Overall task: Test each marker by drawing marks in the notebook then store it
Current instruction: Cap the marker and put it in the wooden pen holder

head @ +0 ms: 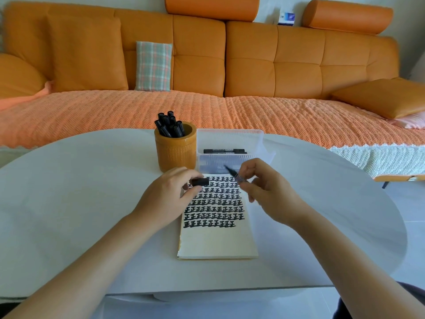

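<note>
A notebook (216, 240) lies open on the white table (69, 203), its upper half filled with rows of black marks. My left hand (170, 194) pinches a black marker cap (199, 181) over the page's top left. My right hand (266, 187) holds the uncapped black marker (232, 173), tip pointing up-left, over the page's top right. An orange cup (176, 150) behind the notebook holds several black markers (170, 125). Beside it a clear plastic box (232, 143) contains a few black markers (224, 150) lying flat.
An orange sofa (207, 65) with a textured orange throw stands behind the table, carrying a plaid cushion (153, 66) and orange pillows. The table's front edge runs just below the notebook.
</note>
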A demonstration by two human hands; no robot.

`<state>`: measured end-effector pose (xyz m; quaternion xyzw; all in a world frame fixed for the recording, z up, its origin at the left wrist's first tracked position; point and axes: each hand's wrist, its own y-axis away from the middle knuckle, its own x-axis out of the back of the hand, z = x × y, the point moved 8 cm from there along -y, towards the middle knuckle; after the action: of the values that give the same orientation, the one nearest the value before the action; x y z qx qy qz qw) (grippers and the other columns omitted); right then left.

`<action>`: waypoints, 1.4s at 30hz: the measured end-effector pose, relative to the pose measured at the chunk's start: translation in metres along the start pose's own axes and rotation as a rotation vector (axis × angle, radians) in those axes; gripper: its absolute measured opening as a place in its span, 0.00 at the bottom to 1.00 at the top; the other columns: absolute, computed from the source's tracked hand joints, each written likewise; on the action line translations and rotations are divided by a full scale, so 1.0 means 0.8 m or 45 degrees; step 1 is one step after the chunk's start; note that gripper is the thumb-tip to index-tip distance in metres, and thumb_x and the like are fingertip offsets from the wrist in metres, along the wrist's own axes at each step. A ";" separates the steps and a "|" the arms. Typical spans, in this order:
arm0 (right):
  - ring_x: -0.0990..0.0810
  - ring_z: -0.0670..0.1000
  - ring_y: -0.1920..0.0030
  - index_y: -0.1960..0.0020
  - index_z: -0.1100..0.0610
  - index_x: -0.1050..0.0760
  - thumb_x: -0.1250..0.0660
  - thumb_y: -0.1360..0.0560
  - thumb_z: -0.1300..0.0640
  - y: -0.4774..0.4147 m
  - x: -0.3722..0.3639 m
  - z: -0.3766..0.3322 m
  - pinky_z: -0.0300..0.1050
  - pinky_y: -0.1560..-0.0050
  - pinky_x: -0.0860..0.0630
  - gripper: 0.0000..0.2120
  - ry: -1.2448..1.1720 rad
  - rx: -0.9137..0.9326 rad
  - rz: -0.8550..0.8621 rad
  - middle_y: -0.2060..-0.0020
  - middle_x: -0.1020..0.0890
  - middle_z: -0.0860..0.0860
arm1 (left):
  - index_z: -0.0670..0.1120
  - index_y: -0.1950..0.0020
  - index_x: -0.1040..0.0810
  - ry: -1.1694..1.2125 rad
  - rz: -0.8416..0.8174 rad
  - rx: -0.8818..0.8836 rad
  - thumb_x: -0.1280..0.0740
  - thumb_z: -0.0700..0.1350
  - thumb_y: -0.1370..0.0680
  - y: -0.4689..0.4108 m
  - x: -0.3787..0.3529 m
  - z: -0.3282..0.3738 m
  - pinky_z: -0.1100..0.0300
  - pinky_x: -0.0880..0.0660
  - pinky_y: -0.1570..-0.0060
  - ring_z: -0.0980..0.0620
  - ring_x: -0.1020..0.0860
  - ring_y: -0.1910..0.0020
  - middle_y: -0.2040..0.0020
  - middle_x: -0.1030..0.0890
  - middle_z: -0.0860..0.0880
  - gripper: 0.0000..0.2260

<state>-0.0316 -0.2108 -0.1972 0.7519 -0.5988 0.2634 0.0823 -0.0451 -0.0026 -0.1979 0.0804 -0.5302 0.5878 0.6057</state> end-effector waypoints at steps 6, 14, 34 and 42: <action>0.20 0.41 0.54 0.46 0.42 0.21 0.30 0.23 0.55 0.001 0.000 -0.007 0.41 0.47 0.23 0.09 0.509 0.116 0.057 0.54 0.20 0.35 | 0.49 0.43 0.20 0.003 -0.017 -0.011 0.30 0.46 0.24 -0.004 -0.005 0.002 0.70 0.34 0.61 0.63 0.26 0.57 0.56 0.27 0.64 0.10; 0.20 0.42 0.52 0.45 0.47 0.19 0.31 0.23 0.57 0.002 -0.013 -0.016 0.43 0.49 0.21 0.09 0.631 0.286 0.073 0.52 0.19 0.38 | 0.50 0.44 0.20 0.014 -0.054 -0.041 0.30 0.46 0.24 -0.003 -0.012 0.008 0.62 0.28 0.57 0.60 0.27 0.55 0.56 0.25 0.61 0.09; 0.29 0.48 0.72 0.73 0.55 0.34 0.46 0.34 0.26 -0.027 -0.044 -0.030 0.44 0.71 0.36 0.31 0.995 0.152 0.001 0.77 0.28 0.49 | 0.44 0.44 0.22 -0.142 0.373 -0.050 0.33 0.41 0.23 -0.043 0.056 -0.015 0.63 0.30 0.48 0.52 0.26 0.47 0.49 0.23 0.50 0.08; 0.40 0.46 0.74 0.73 0.54 0.42 0.40 0.29 0.38 -0.090 -0.054 -0.079 0.47 0.69 0.37 0.25 0.506 0.112 0.033 0.78 0.39 0.47 | 0.47 0.27 0.36 0.073 0.378 0.388 0.32 0.49 0.23 -0.071 0.085 -0.113 0.51 0.34 0.33 0.48 0.35 0.31 0.30 0.34 0.47 0.27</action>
<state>0.0114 -0.1262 -0.1511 0.6802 -0.5683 0.4335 0.1625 0.0324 0.0883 -0.1561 0.0753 -0.4236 0.7462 0.5081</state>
